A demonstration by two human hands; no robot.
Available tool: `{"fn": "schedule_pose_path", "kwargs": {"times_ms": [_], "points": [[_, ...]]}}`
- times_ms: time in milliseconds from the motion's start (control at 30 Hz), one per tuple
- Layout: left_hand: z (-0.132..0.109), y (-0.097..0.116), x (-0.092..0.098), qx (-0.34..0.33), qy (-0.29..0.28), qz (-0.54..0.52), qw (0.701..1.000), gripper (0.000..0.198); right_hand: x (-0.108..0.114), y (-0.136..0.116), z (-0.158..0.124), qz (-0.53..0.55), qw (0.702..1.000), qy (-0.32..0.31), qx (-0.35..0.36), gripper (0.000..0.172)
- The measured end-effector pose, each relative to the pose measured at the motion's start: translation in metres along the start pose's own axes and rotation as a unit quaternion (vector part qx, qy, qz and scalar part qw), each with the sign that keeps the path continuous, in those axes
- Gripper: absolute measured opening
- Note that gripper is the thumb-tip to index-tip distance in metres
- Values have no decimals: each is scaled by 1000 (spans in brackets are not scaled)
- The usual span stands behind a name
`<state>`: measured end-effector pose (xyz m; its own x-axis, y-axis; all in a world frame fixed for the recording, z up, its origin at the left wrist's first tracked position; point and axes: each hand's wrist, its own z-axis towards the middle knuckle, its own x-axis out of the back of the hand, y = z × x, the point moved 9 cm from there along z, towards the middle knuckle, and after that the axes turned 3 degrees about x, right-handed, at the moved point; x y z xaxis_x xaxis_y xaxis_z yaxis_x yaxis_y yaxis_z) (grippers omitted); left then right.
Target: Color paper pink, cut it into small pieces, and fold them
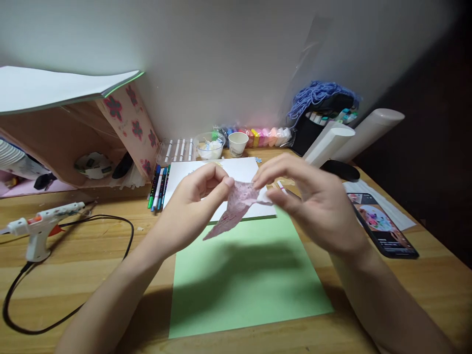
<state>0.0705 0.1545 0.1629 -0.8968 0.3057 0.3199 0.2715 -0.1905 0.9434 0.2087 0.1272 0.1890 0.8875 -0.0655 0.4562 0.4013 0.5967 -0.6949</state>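
pinching a crumpled, pale pink patterned scrap (236, 209) in left hand (190, 201), clamped between thumb and forefinger at upper left edge. with right hand (319, 206), touching upper right edge by fingertips, thumb near a whitish bit (263, 197); cannot tell whether clamped there or only resting against it. holding the scrap in mid-air over the back of the green sheet (243, 295) and the front of the white sheet (245, 169), with a pointed tail hanging down to the left. looks like mid-shaping or opening out by hand. for next move, best to hold left pinch steady and go light with right fingertips, given thin, easily torn look. parked around: glue gun (55, 215) at far left, paper cup (238, 145) behind, lit smartphone (383, 221) at right.
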Motion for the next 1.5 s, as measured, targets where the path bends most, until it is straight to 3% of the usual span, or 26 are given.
{"fn": "schedule_pose_path", "kwargs": {"times_ms": [100, 267, 367, 567, 700, 733, 833, 900, 1100, 1500], "points": [[0, 2, 2, -14, -15, -4, 1000, 24, 19, 18, 5, 31, 998, 35, -48, 25], [-4, 8, -2, -42, -63, -12, 997, 24, -5, 27, 2, 55, 981, -156, -98, 22], [-5, 10, -2, -54, -65, 9, 996, 24, -13, 21, -2, 64, 972, -199, -102, 18], [-5, 13, 7, -69, 20, 16, 997, 19, 1, 18, -1, 23, 988, -101, -114, 16], [-24, 28, 24, -119, 176, 103, 972, 21, 7, 17, -2, 59, 989, -30, -131, 20], [-28, 29, 19, -115, 168, 131, 970, 21, 7, 16, -3, 71, 988, -17, -134, 20], [-28, 19, -10, -53, 40, 168, 984, 34, -1, 13, -5, 108, 985, -16, -135, 19], [-25, 8, -19, -3, 8, 155, 988, 41, -11, 10, -7, 124, 983, -40, -129, 17], [-12, -17, -19, 66, 0, 88, 994, 37, -20, 11, -9, 122, 983, -60, -127, 13], [-11, -6, -11, 4, 24, 30, 999, 31, -17, 17, -6, 229, 961, -10, -154, 18]]}}
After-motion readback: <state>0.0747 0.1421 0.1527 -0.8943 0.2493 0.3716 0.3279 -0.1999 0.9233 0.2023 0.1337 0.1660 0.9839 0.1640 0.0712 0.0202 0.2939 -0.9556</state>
